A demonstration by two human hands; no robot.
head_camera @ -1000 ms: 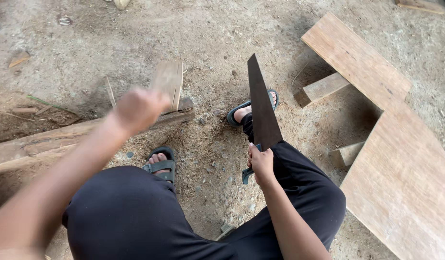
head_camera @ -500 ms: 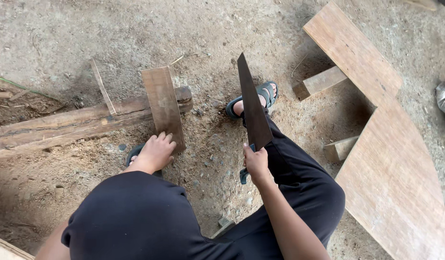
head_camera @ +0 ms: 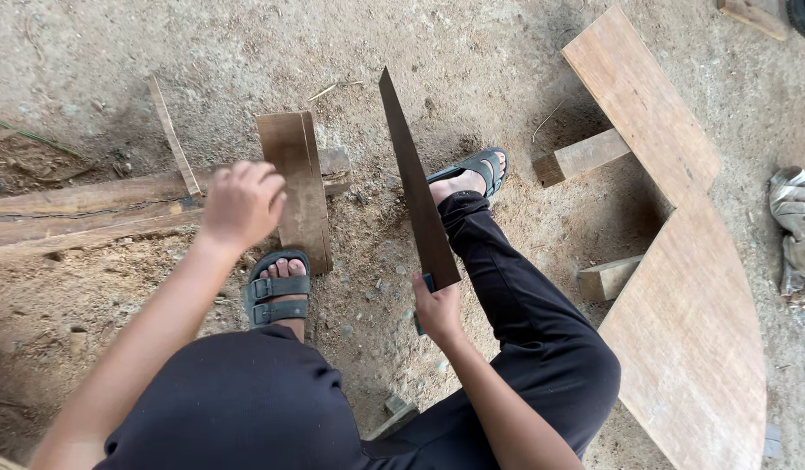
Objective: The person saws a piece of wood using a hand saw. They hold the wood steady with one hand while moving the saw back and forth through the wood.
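Observation:
My right hand (head_camera: 437,309) grips the handle of a hand saw (head_camera: 415,187), whose dark blade points up and away over the dirt. My left hand (head_camera: 241,202) hovers with fingers loosely curled and nothing in it, just left of a short wooden board (head_camera: 295,183). That board lies across a long rough timber (head_camera: 80,209) on the ground. My left sandalled foot (head_camera: 279,287) rests at the board's near end, and my right foot (head_camera: 472,174) stands beyond the saw.
A thin wooden strip (head_camera: 172,135) leans across the timber. At the right, two wide planks (head_camera: 681,287) lie on small wooden blocks (head_camera: 581,157). A crumpled cloth (head_camera: 794,231) lies at the far right. The ground is bare dirt with sawdust.
My left hand has lifted off the short board's near end and moved up and left. The saw stays in my right hand, its blade tilted slightly further left.

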